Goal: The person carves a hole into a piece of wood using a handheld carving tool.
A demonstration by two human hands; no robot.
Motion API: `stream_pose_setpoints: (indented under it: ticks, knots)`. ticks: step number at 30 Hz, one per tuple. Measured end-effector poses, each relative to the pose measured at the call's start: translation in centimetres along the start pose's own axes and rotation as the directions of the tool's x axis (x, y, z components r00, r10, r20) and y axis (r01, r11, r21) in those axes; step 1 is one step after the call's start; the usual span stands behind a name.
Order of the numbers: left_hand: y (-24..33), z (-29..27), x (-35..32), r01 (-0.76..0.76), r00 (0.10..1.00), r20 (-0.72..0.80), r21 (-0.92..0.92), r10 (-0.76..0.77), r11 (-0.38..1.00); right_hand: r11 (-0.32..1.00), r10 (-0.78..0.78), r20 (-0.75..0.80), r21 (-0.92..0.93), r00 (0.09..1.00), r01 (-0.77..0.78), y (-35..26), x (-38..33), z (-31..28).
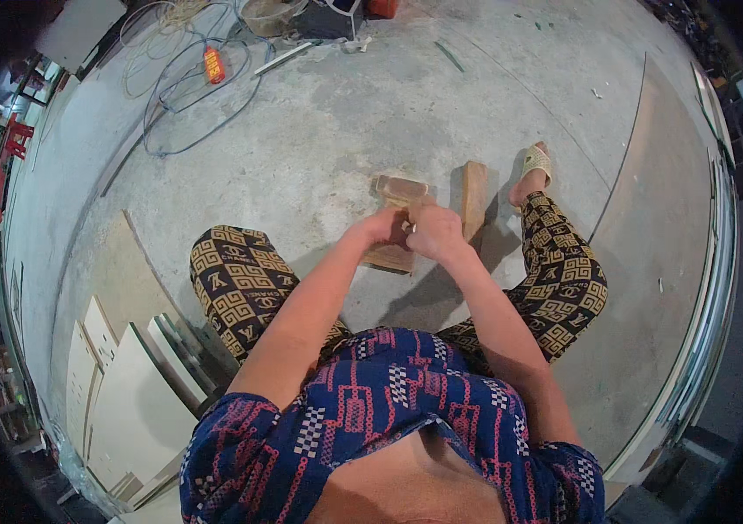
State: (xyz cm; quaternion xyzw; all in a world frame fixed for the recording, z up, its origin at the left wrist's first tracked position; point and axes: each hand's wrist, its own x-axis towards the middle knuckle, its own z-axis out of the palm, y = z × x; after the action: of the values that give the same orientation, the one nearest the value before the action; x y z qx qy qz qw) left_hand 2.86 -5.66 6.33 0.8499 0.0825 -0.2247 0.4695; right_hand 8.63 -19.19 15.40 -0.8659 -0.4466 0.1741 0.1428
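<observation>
Closest to my camera is the wearer's shirt, and past it the patterned trousers, knees set wide apart. Between them both bare arms reach forward and the hands come together over a wooden block on the concrete floor. The block is partly covered from me; its near end and a brown part beyond the hands show.

I see the left hand with its fingers bent in toward the other. The right hand is curled, knuckles up, just beside or touching it. A small pale bit shows where they meet. I cannot tell whether it is a held piece or a fingertip, so I cannot say what either hand grips.

I judge the step in hand to be close two-handed finger work over the block. To my mind the next move calls for small, steady motions, with the hands kept near each other and the block undisturbed.

Just right of the hands, apart from them, lies a second piece of wood, then a foot in a pale slipper. Farther off, toward the upper left, a cable loops around an orange power strip.
</observation>
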Motion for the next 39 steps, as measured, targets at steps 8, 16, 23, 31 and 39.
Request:
stream_pose_setpoints:
  ticks: [8,16,23,31,39]
  knots:
    - [-2.3,3.9,1.2,-0.376,0.905,-0.316,-0.278,0.286,0.884,0.997,-0.075,-0.299,-0.006,0.951,0.077,-1.3,-1.4,-2.6]
    - [2.5,2.4,0.1,-0.128,0.962,-0.26,-0.168,0.082,0.977,0.302,-0.916,0.003,0.664,0.401,0.684,-17.5,-9.4,-8.2]
    - [-1.2,3.9,1.6,-0.163,0.907,-0.415,-0.195,0.069,0.967,-0.353,-0.792,-0.48,0.864,0.378,0.358,-21.1,-12.4,-9.1]
    - [3.2,2.7,-0.9,-0.071,0.942,-0.335,-0.232,-0.011,0.97,-0.119,-0.922,-0.251,0.908,0.293,0.403,-17.4,-8.0,-8.0]
    - [3.2,4.0,-0.2,-0.148,0.889,-0.451,-0.115,0.081,0.982,-0.182,-0.96,-0.227,0.952,0.166,0.247,-20.0,-8.3,-8.2]
